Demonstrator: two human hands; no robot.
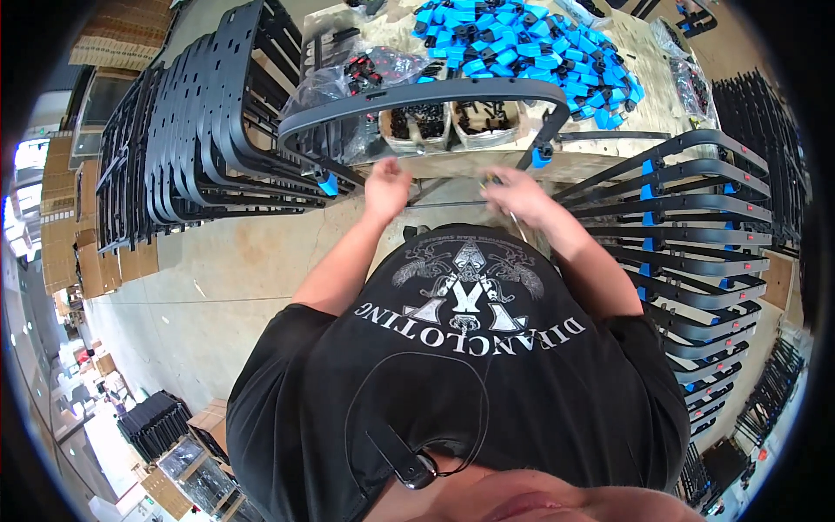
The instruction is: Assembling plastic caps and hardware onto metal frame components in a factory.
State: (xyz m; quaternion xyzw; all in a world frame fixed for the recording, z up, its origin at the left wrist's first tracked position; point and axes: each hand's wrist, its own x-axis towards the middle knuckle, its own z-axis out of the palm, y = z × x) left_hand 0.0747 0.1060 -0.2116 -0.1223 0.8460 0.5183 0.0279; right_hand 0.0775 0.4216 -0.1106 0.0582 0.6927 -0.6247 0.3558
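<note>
A black U-shaped metal frame rests at the near edge of the workbench, with a blue plastic piece on its left leg and another blue piece on its right. Inside its span, my left hand is raised with curled fingers; whatever they hold, if anything, is hidden. My right hand is closed around a screwdriver with a dark and yellow handle, its thin shaft slanting back toward my body. Motion blurs this hand a little. Both hands are apart from the frame's top bar.
Beyond the frame, two open boxes hold small black parts. A heap of blue plastic pieces covers the bench behind, beside a clear bag of black and red parts. Black frames are stacked at left and right.
</note>
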